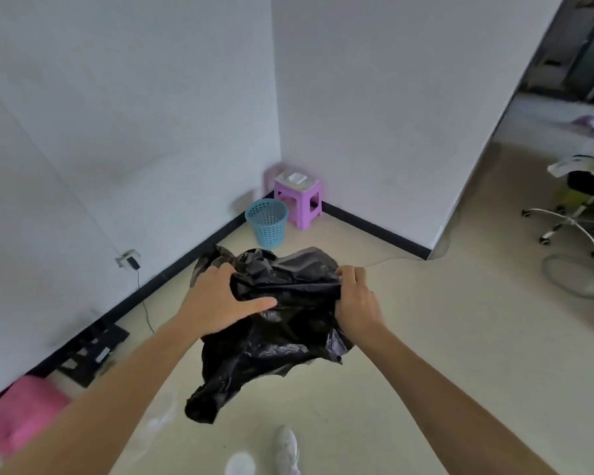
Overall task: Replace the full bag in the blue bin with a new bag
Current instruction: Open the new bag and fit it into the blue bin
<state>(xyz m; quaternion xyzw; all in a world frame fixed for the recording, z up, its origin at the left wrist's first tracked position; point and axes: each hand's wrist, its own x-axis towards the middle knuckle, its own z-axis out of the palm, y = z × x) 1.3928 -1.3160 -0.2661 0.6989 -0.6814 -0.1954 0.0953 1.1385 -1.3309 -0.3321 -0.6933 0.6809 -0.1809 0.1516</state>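
Note:
A black plastic bag (275, 337) hangs crumpled in front of me above the floor. My left hand (216, 299) grips its upper left edge and my right hand (355, 299) grips its upper right edge, with the bag's rim stretched between them. The blue perforated bin (267, 222) stands on the floor by the wall near the room's corner, well beyond the bag. No bag shows in the bin.
A purple stool (299, 200) with a small white box on top stands in the corner beside the bin. An office chair base (570, 224) is at the right. A black folded item (93, 351) and a pink object (24, 413) lie along the left wall. My shoes (285, 450) show below.

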